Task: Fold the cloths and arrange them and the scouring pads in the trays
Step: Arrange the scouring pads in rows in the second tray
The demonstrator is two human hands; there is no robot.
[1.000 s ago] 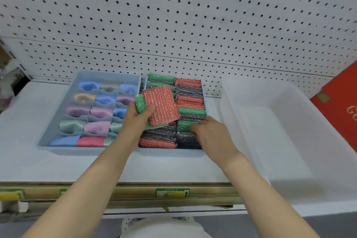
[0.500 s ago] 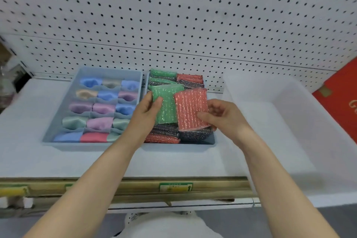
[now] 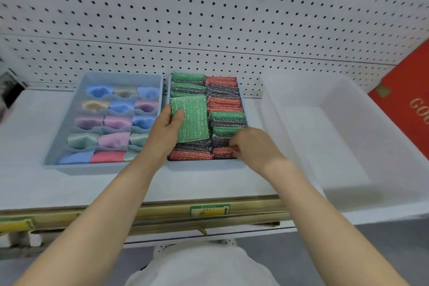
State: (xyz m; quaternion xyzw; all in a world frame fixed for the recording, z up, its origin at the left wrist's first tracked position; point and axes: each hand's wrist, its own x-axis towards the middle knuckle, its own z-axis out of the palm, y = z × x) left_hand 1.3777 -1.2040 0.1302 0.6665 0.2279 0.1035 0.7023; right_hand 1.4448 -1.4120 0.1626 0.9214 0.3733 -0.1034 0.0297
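Left hand [image 3: 166, 127] grips green scouring pad [image 3: 191, 121], thumb on top, flat over left column of pad tray [image 3: 204, 164]. Right hand [image 3: 253, 146] pinches red pad [image 3: 222, 153] at the tray's near right corner. Cloth tray [image 3: 92, 167] just left, folded cloths [image 3: 116, 121] in its compartments. White bin [image 3: 336, 127] right.

I am looking down at a table [image 3: 116, 188]: a divided tray [image 3: 120, 75] is holding cloths [image 3: 117, 121] at left, a second tray [image 3: 204, 163] just beside it is holding scouring pads [image 3: 224, 102], a bin [image 3: 348, 123] is sitting rightmost, and a pegboard [image 3: 209, 7] is standing behind.
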